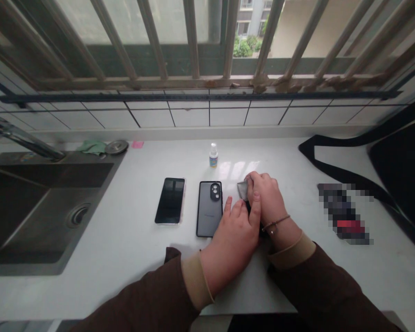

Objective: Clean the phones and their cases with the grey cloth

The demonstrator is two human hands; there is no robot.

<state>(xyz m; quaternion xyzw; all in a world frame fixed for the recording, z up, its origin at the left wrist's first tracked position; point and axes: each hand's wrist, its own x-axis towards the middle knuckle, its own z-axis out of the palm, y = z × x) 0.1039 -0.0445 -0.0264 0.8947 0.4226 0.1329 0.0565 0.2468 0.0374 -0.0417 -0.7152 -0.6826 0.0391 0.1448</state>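
Observation:
My right hand (268, 196) is closed on a small grey cloth (242, 190), whose edge sticks out to the left of the fingers. Next to it, my left hand (237, 235) has its fingers stretched out and apart, the index finger touching the right hand. Beneath both hands lies a dark flat object, mostly hidden, so its kind cannot be made out. Just left of my left hand is a black-framed phone case (208, 214) with a camera cutout. Farther left, a phone (170, 201) lies with its dark screen up. Behind them stands a small white-capped spray bottle (213, 157).
A dark sink (64, 265) with a chrome faucet (24, 138) is at the left. By its back rim are a green cloth (93, 146), a metal drain lid (116, 147) and a pink slip (137, 145). A black bag (403, 166) with straps and a blurred item (346, 214) are right.

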